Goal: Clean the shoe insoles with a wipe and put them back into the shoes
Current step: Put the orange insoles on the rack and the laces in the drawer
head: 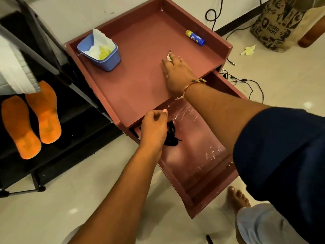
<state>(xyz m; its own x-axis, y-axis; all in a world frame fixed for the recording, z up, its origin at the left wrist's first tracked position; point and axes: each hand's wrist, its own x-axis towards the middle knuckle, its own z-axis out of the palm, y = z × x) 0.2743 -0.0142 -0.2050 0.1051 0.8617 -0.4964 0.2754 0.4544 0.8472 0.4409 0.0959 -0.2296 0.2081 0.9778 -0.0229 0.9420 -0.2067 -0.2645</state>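
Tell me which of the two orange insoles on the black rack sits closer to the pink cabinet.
The right-hand orange foam insole, lying farther back on the black rack. The other orange insole lies at its left, nearer the frame's left edge and farther from the pink wooden cabinet.

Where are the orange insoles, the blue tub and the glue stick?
orange insoles [47, 118]: head view, middle of the right-hand insole.
blue tub [110, 59]: head view, its front wall.
glue stick [196, 37]: head view, its blue body.

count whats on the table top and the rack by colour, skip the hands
orange: 2, the insoles on the black rack
blue: 2, tub and small bottle on the table top
white: 1, wipe in the tub
total: 5
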